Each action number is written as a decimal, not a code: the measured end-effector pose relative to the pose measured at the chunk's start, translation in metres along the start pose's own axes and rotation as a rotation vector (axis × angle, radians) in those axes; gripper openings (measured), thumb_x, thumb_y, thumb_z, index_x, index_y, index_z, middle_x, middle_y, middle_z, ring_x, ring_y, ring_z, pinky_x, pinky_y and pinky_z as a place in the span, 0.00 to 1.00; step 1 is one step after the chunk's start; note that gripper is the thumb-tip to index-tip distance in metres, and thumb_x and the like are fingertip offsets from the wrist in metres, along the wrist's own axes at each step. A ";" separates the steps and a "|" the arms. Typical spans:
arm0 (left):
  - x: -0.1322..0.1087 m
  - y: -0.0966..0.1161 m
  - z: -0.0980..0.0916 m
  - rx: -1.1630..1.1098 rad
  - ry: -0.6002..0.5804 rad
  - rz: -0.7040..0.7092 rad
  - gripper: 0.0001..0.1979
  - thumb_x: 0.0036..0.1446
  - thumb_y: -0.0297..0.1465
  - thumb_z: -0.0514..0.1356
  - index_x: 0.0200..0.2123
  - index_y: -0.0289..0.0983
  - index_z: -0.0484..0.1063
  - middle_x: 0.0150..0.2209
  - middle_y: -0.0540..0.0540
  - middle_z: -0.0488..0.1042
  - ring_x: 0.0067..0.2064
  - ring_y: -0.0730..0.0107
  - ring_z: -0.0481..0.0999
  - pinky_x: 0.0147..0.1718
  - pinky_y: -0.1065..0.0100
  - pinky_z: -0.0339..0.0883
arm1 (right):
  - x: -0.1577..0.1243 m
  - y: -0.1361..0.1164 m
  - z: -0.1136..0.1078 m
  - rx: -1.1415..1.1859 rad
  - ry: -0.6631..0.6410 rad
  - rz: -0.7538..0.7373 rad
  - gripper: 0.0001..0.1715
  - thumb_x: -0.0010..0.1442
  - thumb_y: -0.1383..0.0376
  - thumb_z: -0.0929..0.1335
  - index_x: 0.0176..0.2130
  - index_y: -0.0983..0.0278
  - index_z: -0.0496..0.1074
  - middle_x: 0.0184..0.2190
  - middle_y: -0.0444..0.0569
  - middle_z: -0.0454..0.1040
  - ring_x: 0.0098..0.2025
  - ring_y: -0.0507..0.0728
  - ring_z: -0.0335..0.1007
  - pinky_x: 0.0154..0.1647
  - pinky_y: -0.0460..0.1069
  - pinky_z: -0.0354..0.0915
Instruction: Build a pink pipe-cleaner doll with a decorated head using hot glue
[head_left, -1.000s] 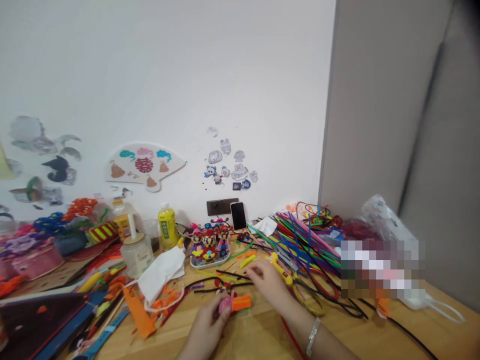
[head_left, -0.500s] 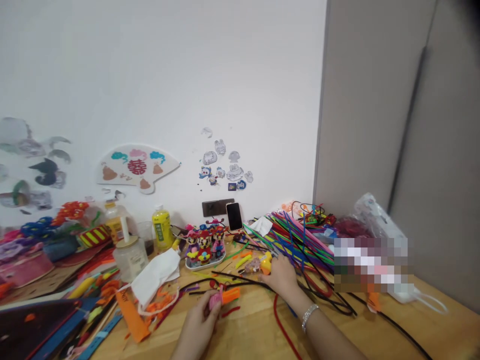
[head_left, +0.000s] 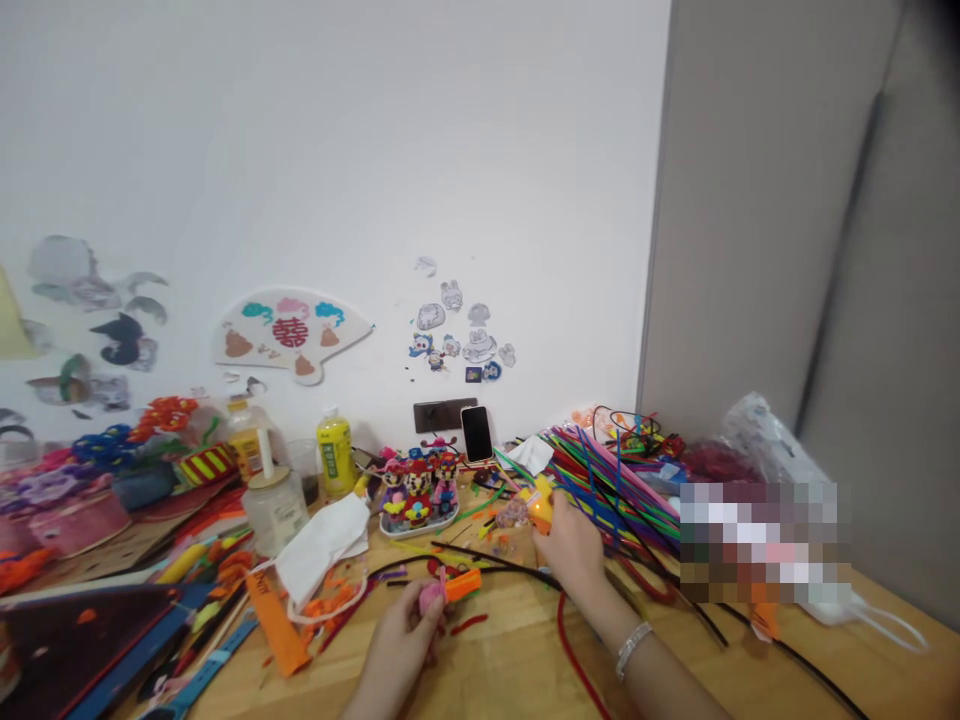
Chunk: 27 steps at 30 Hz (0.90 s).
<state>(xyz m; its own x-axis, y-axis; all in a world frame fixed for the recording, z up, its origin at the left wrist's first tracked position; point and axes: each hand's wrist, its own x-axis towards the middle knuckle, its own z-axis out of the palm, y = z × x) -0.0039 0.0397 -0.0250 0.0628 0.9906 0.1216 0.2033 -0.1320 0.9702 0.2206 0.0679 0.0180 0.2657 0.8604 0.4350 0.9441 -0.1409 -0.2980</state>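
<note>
My left hand (head_left: 401,635) is low in the middle, its thumb and fingers pinched round a pink fuzzy craft piece (head_left: 433,597). An orange strip (head_left: 463,584) sticks out beside the pink piece; whether the two are joined I cannot tell. Further right and a bit higher, my right hand (head_left: 571,545), with a sparkly bracelet on its wrist, is closed on a yellow plastic object (head_left: 539,503). The fingers hide part of that object. A short red pipe cleaner (head_left: 469,625) lies on the table between the hands.
Behind my hands, a white tray (head_left: 420,527) holds small colourful figures. A heap of pipe cleaners (head_left: 600,490) spreads to the right. A phone (head_left: 477,433) leans on the wall. At left are a white face mask (head_left: 322,545), a glass jar (head_left: 274,515) and a yellow bottle (head_left: 335,455).
My right hand has raised the yellow object slightly off the cluttered tabletop. My left hand keeps its pinch on the pink piece. The whole view has shifted a little to the left.
</note>
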 end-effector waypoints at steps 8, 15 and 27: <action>-0.001 0.004 -0.001 -0.004 0.002 -0.013 0.21 0.42 0.49 0.56 0.30 0.36 0.65 0.15 0.56 0.64 0.14 0.74 0.60 0.14 0.73 0.52 | 0.001 0.011 0.017 -0.057 -0.002 -0.077 0.10 0.52 0.66 0.66 0.37 0.66 0.66 0.32 0.54 0.74 0.36 0.60 0.71 0.31 0.47 0.58; -0.001 0.003 -0.001 0.014 -0.011 -0.010 0.21 0.42 0.48 0.56 0.31 0.36 0.66 0.15 0.56 0.64 0.14 0.74 0.61 0.14 0.73 0.53 | 0.007 0.016 0.013 -0.049 0.015 -0.060 0.12 0.54 0.64 0.65 0.39 0.65 0.65 0.35 0.53 0.73 0.40 0.59 0.69 0.34 0.47 0.58; -0.002 0.005 0.000 0.034 -0.040 0.003 0.21 0.43 0.49 0.56 0.31 0.36 0.66 0.15 0.57 0.62 0.15 0.74 0.60 0.14 0.73 0.53 | 0.011 0.025 0.010 -0.111 0.017 -0.073 0.13 0.53 0.63 0.66 0.38 0.67 0.67 0.32 0.54 0.74 0.35 0.59 0.70 0.30 0.47 0.57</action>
<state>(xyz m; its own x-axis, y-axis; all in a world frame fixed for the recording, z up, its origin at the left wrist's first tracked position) -0.0031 0.0371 -0.0209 0.1019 0.9881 0.1153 0.2360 -0.1366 0.9621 0.2457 0.0792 0.0067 0.1983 0.8618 0.4669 0.9765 -0.1326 -0.1701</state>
